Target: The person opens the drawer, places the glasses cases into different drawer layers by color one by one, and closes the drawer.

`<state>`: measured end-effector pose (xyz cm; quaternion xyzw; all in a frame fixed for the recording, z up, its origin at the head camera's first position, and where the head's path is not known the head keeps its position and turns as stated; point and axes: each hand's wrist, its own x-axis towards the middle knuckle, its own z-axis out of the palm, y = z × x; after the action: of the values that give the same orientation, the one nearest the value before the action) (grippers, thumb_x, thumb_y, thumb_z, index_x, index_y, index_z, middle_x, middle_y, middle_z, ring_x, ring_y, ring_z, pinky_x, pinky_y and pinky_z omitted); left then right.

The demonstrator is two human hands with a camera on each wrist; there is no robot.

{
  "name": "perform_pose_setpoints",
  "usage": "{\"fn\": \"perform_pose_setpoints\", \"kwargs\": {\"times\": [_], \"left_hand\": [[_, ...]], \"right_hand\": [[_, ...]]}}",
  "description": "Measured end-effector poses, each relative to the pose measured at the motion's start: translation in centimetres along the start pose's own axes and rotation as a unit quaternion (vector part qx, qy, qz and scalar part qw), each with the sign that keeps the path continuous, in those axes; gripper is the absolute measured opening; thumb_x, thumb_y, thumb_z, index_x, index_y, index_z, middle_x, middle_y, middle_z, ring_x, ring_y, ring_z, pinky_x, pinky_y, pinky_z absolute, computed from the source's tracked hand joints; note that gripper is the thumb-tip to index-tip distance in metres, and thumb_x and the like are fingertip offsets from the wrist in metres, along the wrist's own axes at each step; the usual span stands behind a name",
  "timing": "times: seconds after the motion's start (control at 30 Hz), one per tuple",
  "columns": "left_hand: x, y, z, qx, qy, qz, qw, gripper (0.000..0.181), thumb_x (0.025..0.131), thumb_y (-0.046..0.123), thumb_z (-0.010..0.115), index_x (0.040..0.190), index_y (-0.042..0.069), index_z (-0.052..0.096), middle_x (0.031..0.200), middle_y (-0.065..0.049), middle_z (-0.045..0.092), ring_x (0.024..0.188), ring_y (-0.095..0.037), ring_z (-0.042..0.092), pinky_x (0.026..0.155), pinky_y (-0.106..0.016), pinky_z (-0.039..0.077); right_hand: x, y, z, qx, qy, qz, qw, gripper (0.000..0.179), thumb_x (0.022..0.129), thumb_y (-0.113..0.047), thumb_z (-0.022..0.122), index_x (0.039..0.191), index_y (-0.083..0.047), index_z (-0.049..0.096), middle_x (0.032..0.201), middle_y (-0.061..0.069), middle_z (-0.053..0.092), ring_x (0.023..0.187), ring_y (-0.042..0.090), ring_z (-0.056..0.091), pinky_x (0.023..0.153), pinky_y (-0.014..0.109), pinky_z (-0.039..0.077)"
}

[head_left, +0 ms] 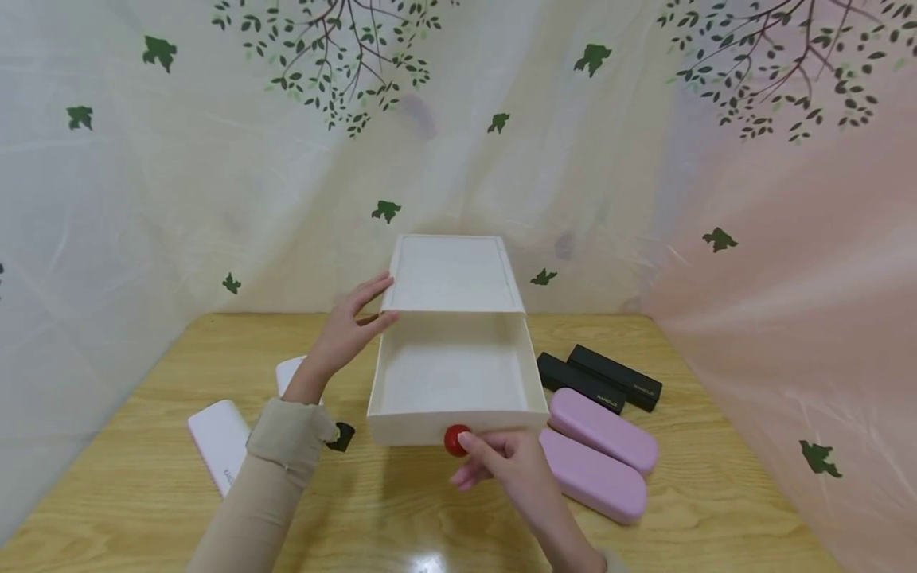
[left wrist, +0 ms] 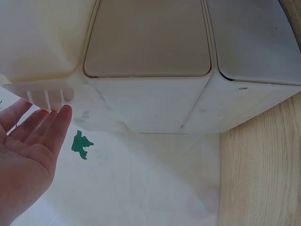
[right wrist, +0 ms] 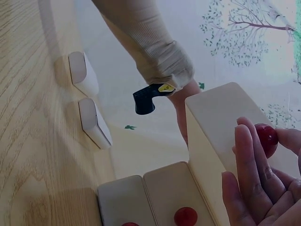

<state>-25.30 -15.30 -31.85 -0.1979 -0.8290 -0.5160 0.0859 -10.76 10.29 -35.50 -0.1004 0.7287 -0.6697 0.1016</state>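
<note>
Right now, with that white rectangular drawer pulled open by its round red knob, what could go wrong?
The white rectangular drawer stands well out, so a further pull by the right hand on the glossy round red knob might tip or drop it. The left hand has its thumb beside the opening; closing the drawer could pinch it. The right hand might also nudge the nearer smooth pink oblong case.
</note>
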Motion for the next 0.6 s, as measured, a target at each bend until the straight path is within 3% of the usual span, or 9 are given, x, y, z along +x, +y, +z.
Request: {"fn": "perform_pose_setpoints", "kwargs": {"times": [0.27,0.6], "left_hand": [[-0.1,0.0,0.0,0.004,0.000,0.002,1.0000,0.061,0.095,0.022,0.063,0.148,0.007,0.038,0.160,-0.006,0.028,0.147,-0.029,0.027,0.107,-0.049,0.043],[0.0,-0.1,0.0,0.000,0.000,0.002,1.0000,0.060,0.095,0.023,0.062,0.148,0.008,0.038,0.160,-0.006,0.029,0.147,-0.027,0.028,0.107,-0.048,0.043]], "right_hand": [[-0.5,0.1,0.0,-0.002,-0.009,-0.007,0.9999,0.040,0.095,-0.025,0.061,0.100,0.015,0.067,0.078,0.033,0.069,0.062,0.013,0.070,0.068,0.029,0.059],[-1.1,0.5,-0.2,0.002,-0.012,0.015,0.9998,0.040,0.095,-0.028,0.061,0.103,0.010,0.068,0.079,0.027,0.071,0.067,0.017,0.071,0.074,0.028,0.058]]}}
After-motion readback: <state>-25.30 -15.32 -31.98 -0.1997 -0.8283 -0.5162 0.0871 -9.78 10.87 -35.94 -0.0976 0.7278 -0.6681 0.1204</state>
